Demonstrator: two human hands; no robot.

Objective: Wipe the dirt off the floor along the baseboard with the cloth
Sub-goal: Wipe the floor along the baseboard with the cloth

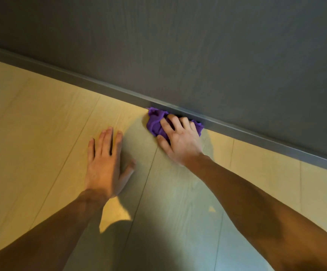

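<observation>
far left: pale plank floor [31,118] lit warm, meeting the grey baseboard [65,75], which runs as a long strip from upper left down to lower right under a dark grey wall [197,45]. no dirt plainly visible along that edge; too fine to tell.

next over: left hand [105,163] flat on the floor, palm down, fingers [108,137] straight and close together, thumb splayed to the right, holding nothing. reads as a prop for body weight. well apart from the baseboard, near the cloth but not touching it.

centre right: purple cloth [155,122] bunched up on the floor, its far edge pushed against the foot of the baseboard. right hand [180,139] pressed on top, fingers [176,122] spread and curled over the bunch, tips right at the baseboard, thumb hooked round the near left side. clamped down on the cloth rather than pinching it. loose folds sticking out to the upper left and a bit to the right of the fingers.

key relation: cloth under the right hand, already in the floor-to-baseboard corner; baseboard's long axis slanting down-right. likely wiping mid-stroke, so any next pass probably slides along that slant, keeping the cloth tight in the corner. right hand plainly the working one.

far right: more bare floor and baseboard, forearm crossing in shadow.
</observation>
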